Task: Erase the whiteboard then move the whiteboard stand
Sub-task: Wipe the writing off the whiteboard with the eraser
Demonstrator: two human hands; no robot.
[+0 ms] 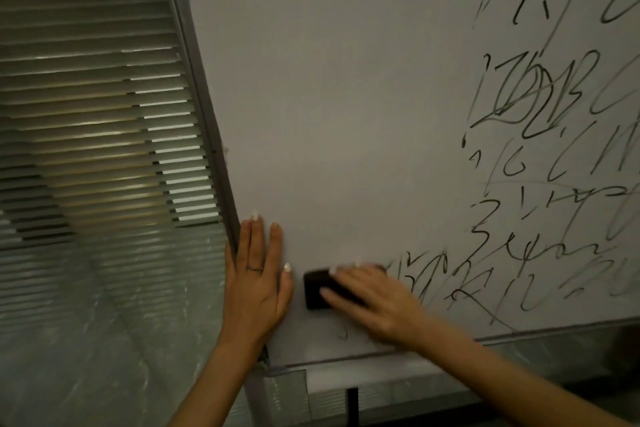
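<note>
Head view shows your right hand (374, 302) pressing the black eraser (317, 293) on the whiteboard (346, 97) near its lower left corner, while your left hand (256, 274) lies flat on the frame edge. Much writing (540, 149) remains at right; light pressure could leave smears, and pushing may roll the stand.

Bare whiteboard (346, 114) above; blinds (86, 97) left.

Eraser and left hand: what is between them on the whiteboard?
In the head view, only a narrow strip of bare whiteboard separates the left hand from the black eraser, which the right hand presses.
</note>
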